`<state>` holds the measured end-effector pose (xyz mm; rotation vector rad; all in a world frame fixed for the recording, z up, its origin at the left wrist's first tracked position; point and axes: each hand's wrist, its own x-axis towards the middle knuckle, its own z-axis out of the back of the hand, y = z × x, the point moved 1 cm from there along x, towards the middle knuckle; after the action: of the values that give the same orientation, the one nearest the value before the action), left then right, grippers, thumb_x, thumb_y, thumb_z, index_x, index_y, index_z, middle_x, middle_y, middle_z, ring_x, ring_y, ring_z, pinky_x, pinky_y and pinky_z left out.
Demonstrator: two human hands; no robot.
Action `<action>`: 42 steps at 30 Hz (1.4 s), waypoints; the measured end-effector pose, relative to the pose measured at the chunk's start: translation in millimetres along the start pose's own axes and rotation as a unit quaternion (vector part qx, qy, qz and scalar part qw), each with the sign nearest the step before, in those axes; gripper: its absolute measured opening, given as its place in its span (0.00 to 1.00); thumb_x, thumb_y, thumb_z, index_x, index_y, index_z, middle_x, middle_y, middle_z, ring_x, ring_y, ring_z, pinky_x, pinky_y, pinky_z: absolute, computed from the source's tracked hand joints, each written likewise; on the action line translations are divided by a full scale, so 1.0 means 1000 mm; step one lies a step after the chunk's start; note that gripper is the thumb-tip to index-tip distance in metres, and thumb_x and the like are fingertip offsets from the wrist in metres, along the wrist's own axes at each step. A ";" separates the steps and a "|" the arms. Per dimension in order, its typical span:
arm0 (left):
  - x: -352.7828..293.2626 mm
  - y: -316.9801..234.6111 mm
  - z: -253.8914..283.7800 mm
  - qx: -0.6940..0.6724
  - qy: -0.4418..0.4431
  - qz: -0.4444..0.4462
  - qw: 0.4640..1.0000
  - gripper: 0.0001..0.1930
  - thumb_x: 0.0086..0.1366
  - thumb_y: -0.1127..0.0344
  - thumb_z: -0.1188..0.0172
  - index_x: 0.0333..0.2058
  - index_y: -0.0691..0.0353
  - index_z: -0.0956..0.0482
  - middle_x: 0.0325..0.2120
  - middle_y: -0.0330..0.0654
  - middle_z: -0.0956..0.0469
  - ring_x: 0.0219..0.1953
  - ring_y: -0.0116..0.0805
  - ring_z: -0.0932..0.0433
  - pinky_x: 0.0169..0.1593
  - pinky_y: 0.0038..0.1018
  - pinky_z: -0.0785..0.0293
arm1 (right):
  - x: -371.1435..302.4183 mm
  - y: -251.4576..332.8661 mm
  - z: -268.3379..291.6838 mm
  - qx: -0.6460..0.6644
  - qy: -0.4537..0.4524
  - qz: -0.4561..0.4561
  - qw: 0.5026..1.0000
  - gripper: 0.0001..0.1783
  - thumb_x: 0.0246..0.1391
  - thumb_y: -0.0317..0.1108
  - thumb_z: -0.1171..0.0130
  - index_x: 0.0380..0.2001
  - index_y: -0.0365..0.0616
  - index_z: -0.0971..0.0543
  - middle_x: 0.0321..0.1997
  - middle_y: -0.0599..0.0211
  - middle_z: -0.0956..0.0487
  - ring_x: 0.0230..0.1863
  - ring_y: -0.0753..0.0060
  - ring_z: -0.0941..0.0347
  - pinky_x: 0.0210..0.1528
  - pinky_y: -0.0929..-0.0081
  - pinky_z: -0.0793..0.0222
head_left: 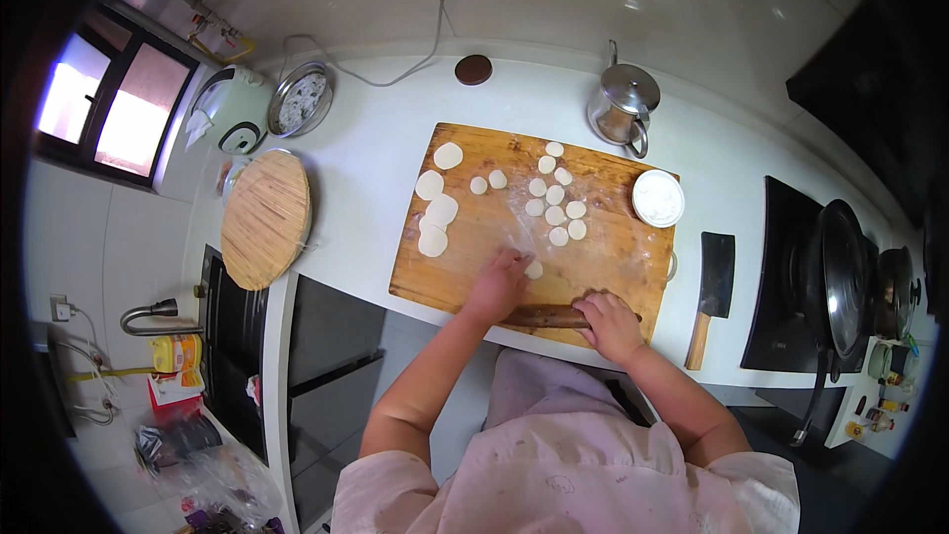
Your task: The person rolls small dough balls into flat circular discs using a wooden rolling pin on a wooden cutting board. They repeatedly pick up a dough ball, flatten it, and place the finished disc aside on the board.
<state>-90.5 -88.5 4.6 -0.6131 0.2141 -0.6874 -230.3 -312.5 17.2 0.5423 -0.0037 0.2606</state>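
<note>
Head view: wooden board (603,272) on white worktop (361,188); steel kettle (625,99) past its far edge, cleaver (714,282) to the right, round slatted lid (265,220) well left. White bowl (658,199) of powder occupies the board's right side; clustered dough discs (556,194) lie beyond the hands. Left hand (499,286): fingertips at the left edge of one dough piece (535,269); cannot tell whether pinched. Right hand (610,324) grasps the rolling pin (541,316) along the board's near edge, nearer the body than that piece.

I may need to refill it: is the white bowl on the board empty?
Not empty: white powder shows inside the white bowl; how deep it goes, I cannot tell.
</note>
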 end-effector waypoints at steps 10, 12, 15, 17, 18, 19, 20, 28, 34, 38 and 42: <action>0.025 0.019 -0.008 -0.025 0.021 0.051 0.998 0.11 0.53 0.71 0.32 0.37 0.60 0.20 0.39 0.44 0.22 0.45 0.50 0.24 0.50 0.39 0.25 | -0.001 0.001 -0.003 0.003 -0.005 -0.022 1.000 0.26 0.44 0.34 0.30 0.50 0.50 0.24 0.47 0.66 0.26 0.50 0.57 0.29 0.54 0.62 0.31; 0.030 0.024 -0.003 -0.012 -0.027 -0.018 0.999 0.11 0.53 0.71 0.33 0.37 0.59 0.20 0.39 0.44 0.21 0.45 0.50 0.23 0.50 0.40 0.25 | -0.003 0.001 -0.005 -0.001 -0.003 -0.028 1.000 0.26 0.44 0.35 0.30 0.50 0.50 0.24 0.47 0.66 0.26 0.50 0.58 0.29 0.53 0.63 0.31; 0.020 0.029 0.001 0.034 -0.023 -0.077 0.996 0.13 0.53 0.71 0.33 0.39 0.59 0.20 0.42 0.43 0.20 0.48 0.50 0.23 0.53 0.40 0.25 | -0.001 0.002 -0.003 -0.002 -0.011 -0.029 1.000 0.26 0.45 0.35 0.30 0.50 0.51 0.23 0.47 0.67 0.26 0.50 0.58 0.29 0.53 0.63 0.31; 0.011 0.025 0.005 0.048 -0.017 -0.098 0.994 0.17 0.54 0.69 0.34 0.45 0.59 0.21 0.47 0.43 0.21 0.52 0.49 0.24 0.57 0.40 0.27 | -0.002 0.002 -0.004 -0.011 -0.007 -0.025 1.000 0.26 0.44 0.35 0.30 0.50 0.51 0.24 0.47 0.67 0.26 0.50 0.59 0.29 0.53 0.63 0.31; 0.008 0.019 0.011 0.042 -0.024 -0.106 0.993 0.20 0.55 0.68 0.35 0.49 0.59 0.22 0.51 0.43 0.22 0.55 0.48 0.25 0.59 0.41 0.29 | -0.002 0.002 -0.004 -0.014 -0.006 -0.024 1.000 0.26 0.44 0.35 0.30 0.50 0.51 0.24 0.46 0.67 0.26 0.50 0.59 0.29 0.53 0.63 0.31; 0.006 0.016 0.015 0.036 -0.031 -0.114 0.992 0.23 0.57 0.67 0.36 0.53 0.59 0.23 0.55 0.44 0.23 0.59 0.47 0.26 0.62 0.41 0.30 | -0.003 0.002 -0.005 -0.015 -0.006 -0.025 1.000 0.27 0.44 0.35 0.29 0.50 0.51 0.24 0.46 0.67 0.26 0.50 0.59 0.29 0.53 0.63 0.31; 0.004 0.017 0.016 0.081 0.008 -0.134 0.988 0.26 0.59 0.65 0.37 0.57 0.59 0.27 0.59 0.43 0.27 0.62 0.46 0.30 0.65 0.42 0.34 | -0.003 0.002 -0.005 -0.016 -0.006 -0.023 1.000 0.27 0.44 0.35 0.29 0.50 0.51 0.24 0.46 0.67 0.26 0.50 0.59 0.29 0.53 0.63 0.31; -0.004 0.027 0.012 0.190 0.160 -0.136 0.959 0.37 0.70 0.50 0.47 0.72 0.58 0.46 0.74 0.41 0.47 0.75 0.42 0.48 0.75 0.47 0.54 | 0.005 0.002 0.007 -0.008 0.029 0.011 0.999 0.27 0.43 0.33 0.29 0.49 0.51 0.25 0.47 0.67 0.27 0.52 0.59 0.30 0.56 0.62 0.32; 0.001 0.022 0.011 0.198 0.190 -0.128 0.953 0.35 0.71 0.51 0.49 0.72 0.56 0.47 0.74 0.41 0.50 0.75 0.41 0.51 0.75 0.49 0.56 | 0.009 0.002 0.010 0.004 0.023 0.017 1.000 0.27 0.42 0.31 0.30 0.50 0.51 0.24 0.47 0.67 0.27 0.53 0.58 0.30 0.56 0.62 0.32; -0.007 0.009 0.006 0.123 0.220 -0.165 0.954 0.34 0.71 0.56 0.48 0.72 0.56 0.46 0.74 0.42 0.49 0.76 0.44 0.52 0.75 0.50 0.57 | 0.011 -0.004 0.013 -0.007 0.014 0.023 1.000 0.29 0.40 0.30 0.30 0.51 0.53 0.23 0.47 0.69 0.27 0.53 0.59 0.30 0.55 0.63 0.32; -0.027 0.012 0.009 0.087 0.050 -0.083 0.991 0.33 0.69 0.58 0.46 0.70 0.58 0.43 0.73 0.43 0.46 0.75 0.46 0.50 0.74 0.52 0.56 | 0.010 -0.012 0.017 -0.017 -0.007 0.004 1.000 0.31 0.38 0.31 0.29 0.51 0.55 0.21 0.48 0.70 0.26 0.53 0.61 0.30 0.55 0.63 0.32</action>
<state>-101.1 -59.6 4.3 -0.4320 0.1951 -0.8894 -216.8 -329.0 26.8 0.5109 -0.0228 0.2634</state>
